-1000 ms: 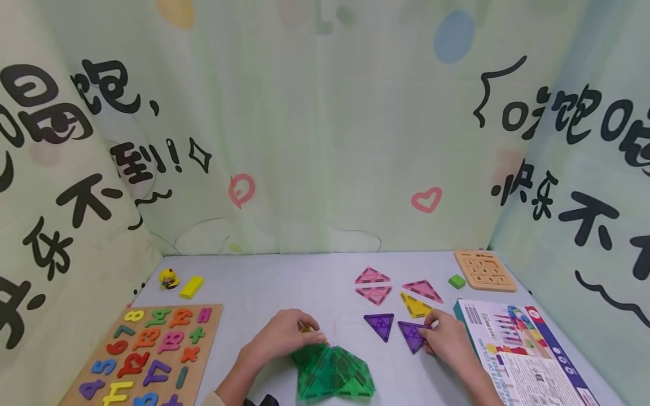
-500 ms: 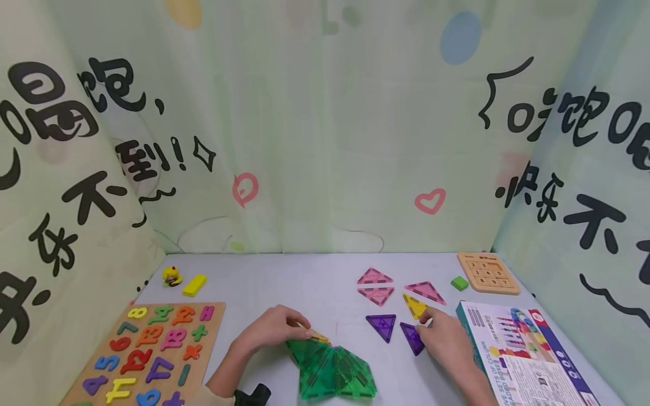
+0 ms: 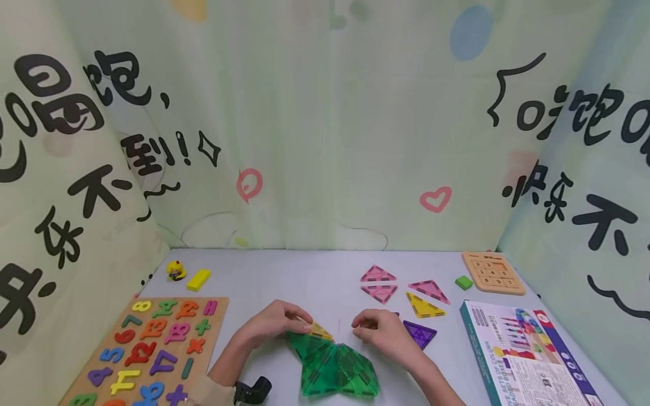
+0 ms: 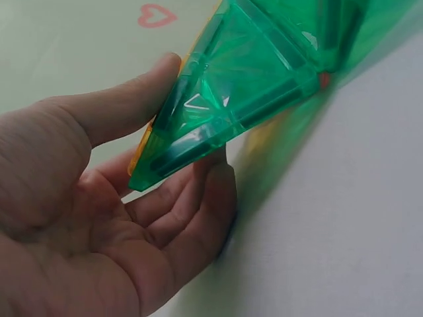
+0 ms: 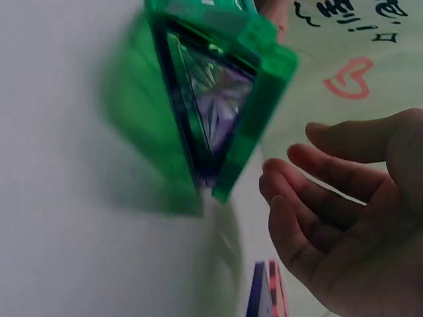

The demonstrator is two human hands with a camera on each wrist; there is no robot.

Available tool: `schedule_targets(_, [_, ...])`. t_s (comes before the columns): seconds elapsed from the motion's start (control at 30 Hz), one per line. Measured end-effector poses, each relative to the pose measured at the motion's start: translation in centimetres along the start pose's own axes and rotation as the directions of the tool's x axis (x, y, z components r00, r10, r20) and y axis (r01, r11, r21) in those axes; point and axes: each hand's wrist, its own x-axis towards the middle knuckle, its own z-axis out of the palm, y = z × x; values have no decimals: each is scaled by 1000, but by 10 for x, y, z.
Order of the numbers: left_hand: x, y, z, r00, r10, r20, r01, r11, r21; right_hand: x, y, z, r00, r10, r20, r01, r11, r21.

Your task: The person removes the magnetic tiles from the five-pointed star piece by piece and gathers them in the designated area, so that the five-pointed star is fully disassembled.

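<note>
A translucent green structure (image 3: pixel 339 369) of joined magnetic tiles stands at the front middle of the table. My left hand (image 3: pixel 274 324) pinches a yellow triangular magnetic tile (image 3: pixel 320 331) along the structure's left upper edge. In the left wrist view, my thumb lies on the yellow edge (image 4: pixel 141 153) beside a green triangle (image 4: pixel 231 72), with the other fingers beneath. To the right of the structure, my right hand (image 3: pixel 383 334) hovers with loosely bent fingers and holds nothing. A purple triangular tile (image 3: pixel 420 334) lies beyond it; another is mostly hidden behind that hand.
Several pink triangular tiles (image 3: pixel 379 294) and a loose yellow tile (image 3: pixel 424 305) lie farther back. A number board (image 3: pixel 198 352) is on the left, a printed box (image 3: pixel 528 349) on the right. Yellow (image 3: pixel 198 279) and green blocks (image 3: pixel 464 282), a small figure (image 3: pixel 175 270) and a wooden board (image 3: pixel 492 273) stand behind.
My right hand has left the purple tile, which now lies turned, and moved left toward the green structure. My left hand stays at the yellow tile, which shows more now.
</note>
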Motion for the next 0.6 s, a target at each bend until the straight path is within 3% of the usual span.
schedule_targets(0.07, [1, -1, 0, 1000, 4, -1, -4, 1000, -8, 4, -6, 9, 993, -43, 106, 37, 998, 58])
schedule_targets(0.17, [4, -3, 1, 1000, 21, 10, -21, 999, -34, 8, -11, 19, 979, -80, 189, 64, 994, 90])
schedule_targets(0.33, [8, -7, 1, 998, 54, 25, -51, 994, -101, 10, -13, 28, 978, -54, 203, 24, 989, 146])
schedule_targets(0.6, [8, -12, 0, 999, 50, 2, -50, 990, -132, 12, -14, 36, 981, 4, 195, -61, 957, 283])
